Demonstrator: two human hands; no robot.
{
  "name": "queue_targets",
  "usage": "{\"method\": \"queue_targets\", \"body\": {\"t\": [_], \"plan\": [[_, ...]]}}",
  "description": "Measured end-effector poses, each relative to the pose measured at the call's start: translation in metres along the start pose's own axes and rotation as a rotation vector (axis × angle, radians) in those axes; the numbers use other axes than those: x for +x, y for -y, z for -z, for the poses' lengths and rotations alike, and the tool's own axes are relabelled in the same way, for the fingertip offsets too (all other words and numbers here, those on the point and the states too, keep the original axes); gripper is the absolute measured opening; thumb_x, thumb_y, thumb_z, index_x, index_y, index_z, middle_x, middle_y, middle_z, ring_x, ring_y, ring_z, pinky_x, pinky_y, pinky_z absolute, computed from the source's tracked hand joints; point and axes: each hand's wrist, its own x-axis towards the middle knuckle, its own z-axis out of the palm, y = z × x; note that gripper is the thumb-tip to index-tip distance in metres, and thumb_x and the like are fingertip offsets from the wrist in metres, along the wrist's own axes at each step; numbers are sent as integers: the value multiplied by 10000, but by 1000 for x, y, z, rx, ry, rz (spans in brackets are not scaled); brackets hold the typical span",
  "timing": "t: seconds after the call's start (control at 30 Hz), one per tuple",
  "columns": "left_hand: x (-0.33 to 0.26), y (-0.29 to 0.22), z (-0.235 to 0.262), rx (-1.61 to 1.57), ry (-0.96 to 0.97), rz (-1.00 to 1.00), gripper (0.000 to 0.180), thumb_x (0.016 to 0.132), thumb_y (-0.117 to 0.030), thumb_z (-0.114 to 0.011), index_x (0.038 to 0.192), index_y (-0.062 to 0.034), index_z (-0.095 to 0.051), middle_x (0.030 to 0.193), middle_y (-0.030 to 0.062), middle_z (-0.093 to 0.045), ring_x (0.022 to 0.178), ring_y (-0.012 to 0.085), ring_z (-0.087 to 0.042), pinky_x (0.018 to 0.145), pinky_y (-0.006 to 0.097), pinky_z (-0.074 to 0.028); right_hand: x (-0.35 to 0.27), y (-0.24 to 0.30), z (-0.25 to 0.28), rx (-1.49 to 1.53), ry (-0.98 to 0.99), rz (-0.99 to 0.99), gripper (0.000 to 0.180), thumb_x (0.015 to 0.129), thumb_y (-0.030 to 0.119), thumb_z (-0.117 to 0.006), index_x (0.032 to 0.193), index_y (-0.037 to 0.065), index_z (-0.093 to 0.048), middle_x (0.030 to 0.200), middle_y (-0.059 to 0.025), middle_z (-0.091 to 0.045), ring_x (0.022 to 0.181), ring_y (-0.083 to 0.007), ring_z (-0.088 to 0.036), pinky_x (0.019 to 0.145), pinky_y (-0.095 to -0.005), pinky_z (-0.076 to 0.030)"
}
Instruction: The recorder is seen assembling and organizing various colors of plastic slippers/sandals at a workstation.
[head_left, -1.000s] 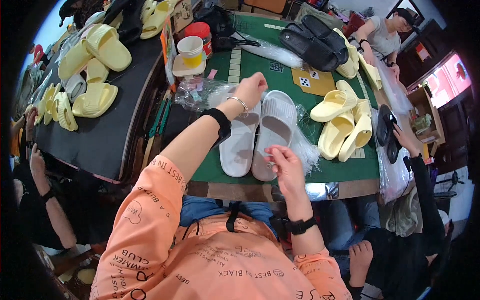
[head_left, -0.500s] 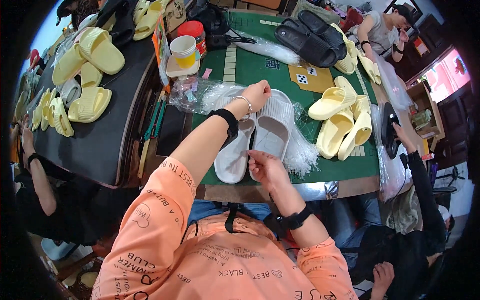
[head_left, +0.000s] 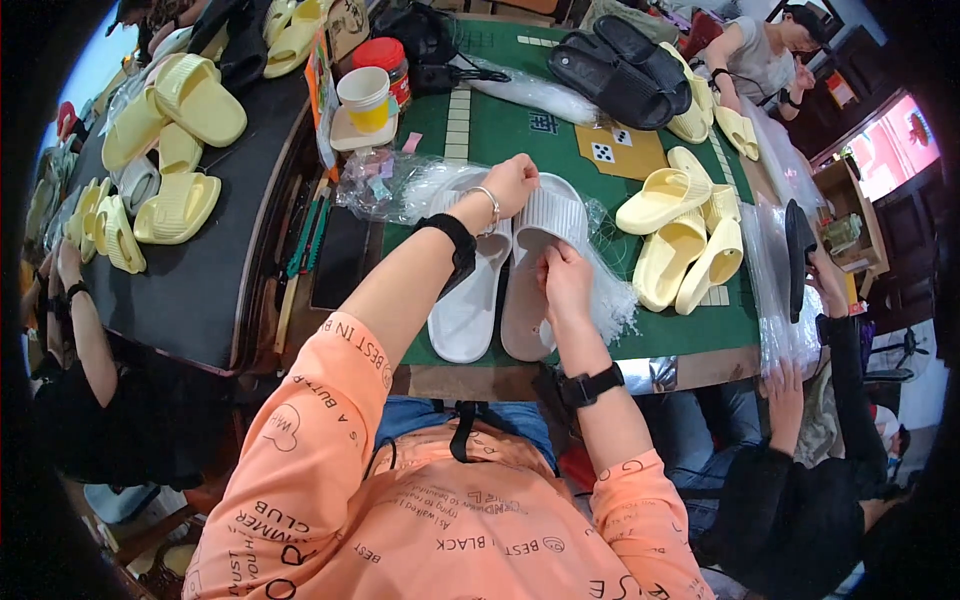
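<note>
A pair of light grey slide slippers lies side by side on the green table top, toes away from me: the left slipper (head_left: 463,315) and the right slipper (head_left: 524,310). My left hand (head_left: 512,186) is closed above the inner edges of the two straps. Whatever its fingers pinch is too small to make out. My right hand (head_left: 565,278) has its fingers curled together at the strap opening of the right slipper; its fingertips are partly hidden. Beside that slipper spreads a bundle of thin clear plastic strands (head_left: 612,305). Crumpled clear plastic (head_left: 385,190) lies left of the straps.
Pale yellow slippers (head_left: 672,255) are piled on the right, black slippers (head_left: 620,85) at the back. A paper cup (head_left: 365,100) and a red-lidded jar (head_left: 385,65) stand back left. More yellow slippers (head_left: 178,208) cover the dark left table. Co-workers' hands (head_left: 785,395) work at the right edge.
My right hand has moved up and right, from the inner edge between the slippers to the right slipper's strap opening. My left hand has shifted slightly up. The right co-worker's hand has come onto the clear plastic.
</note>
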Motion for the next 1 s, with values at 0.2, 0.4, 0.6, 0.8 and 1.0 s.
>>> {"method": "queue_targets", "body": {"t": [0.2, 0.4, 0.6, 0.8, 1.0], "plan": [[-1, 2, -2, -43, 31, 42, 171, 764, -156, -558, 863, -17, -549, 819, 151, -602, 776, 254, -579, 698, 321, -449, 17, -6, -23, -2, -128, -79, 137, 807, 66, -394, 686, 51, -455, 558, -14, -421, 435, -95, -398, 369, -225, -294], [8, 21, -10, -132, 23, 26, 181, 763, -164, -574, 854, -8, -557, 804, 128, -606, 740, 224, -575, 678, 299, -450, 19, -5, -33, 211, -96, -13, 109, 815, 53, -376, 732, 66, -444, 571, -2, -414, 444, -90, -393, 389, -217, -296], [8, 11, -6, -524, 192, 34, 83, 825, -90, -524, 846, -10, -522, 850, 47, -600, 670, 75, -501, 586, 204, -419, 19, -4, -21, 342, 72, -28, 109, 819, 65, -412, 721, 70, -459, 569, 2, -416, 452, -85, -389, 396, -208, -292], [-8, 0, 20, -600, 28, 64, 79, 815, -92, -542, 851, -25, -522, 890, 55, -616, 615, 39, -502, 533, 180, -410, -5, 13, -3, -639, -3, 690, 133, 798, 90, -478, 845, -13, -548, 603, -102, -562, 524, -233, -533, 508, -310, -426], [-30, -13, 42, -832, 162, 67, 102, 836, -163, -531, 828, -68, -496, 903, 50, -611, 614, 54, -516, 548, 177, -394, 38, 55, -31, -590, -194, 980, 182, 776, 87, -524, 925, -18, -537, 740, -159, -600, 718, -294, -587, 650, -344, -449]]}}
